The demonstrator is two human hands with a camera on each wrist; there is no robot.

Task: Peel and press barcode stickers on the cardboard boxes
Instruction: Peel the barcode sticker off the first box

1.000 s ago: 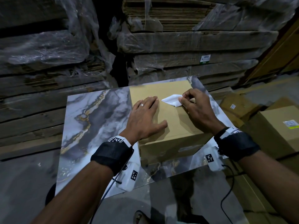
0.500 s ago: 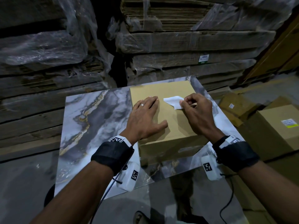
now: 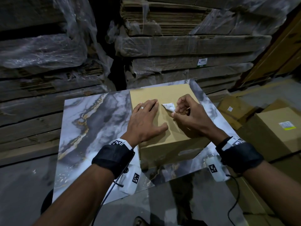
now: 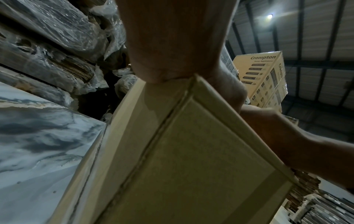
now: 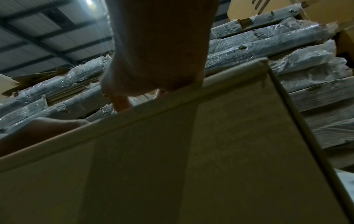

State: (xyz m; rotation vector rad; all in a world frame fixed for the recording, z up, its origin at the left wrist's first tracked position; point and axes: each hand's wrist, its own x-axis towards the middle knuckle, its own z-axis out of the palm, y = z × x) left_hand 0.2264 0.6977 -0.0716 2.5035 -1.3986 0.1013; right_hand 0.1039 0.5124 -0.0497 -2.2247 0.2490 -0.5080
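A plain brown cardboard box (image 3: 164, 95) sits on the marble-patterned table (image 3: 91, 121), toward its right half. My left hand (image 3: 146, 118) lies flat on the box top with straight fingers, a ring on one finger. My right hand (image 3: 184, 111) pinches a small white barcode sticker (image 3: 168, 106) just above the box top, to the right of the left fingertips; its printed face shows and one corner curls. In the left wrist view the box side (image 4: 191, 159) fills the frame under my palm. The right wrist view shows the box wall (image 5: 191, 159) and curled fingers (image 5: 120, 103) over its top edge.
Stacks of flattened cardboard wrapped in plastic film (image 3: 187, 46) rise right behind the table. To the right, on the floor, stand more brown boxes, one with a yellow-edged label (image 3: 287, 125) and one with a small label (image 3: 230, 108). A cable hangs from my right wrist band (image 3: 234, 201).
My right hand has turned the sticker over: its blank white side showed earlier, now the printed face shows. The hand has drawn slightly toward me. The left hand has stayed flat on the box.
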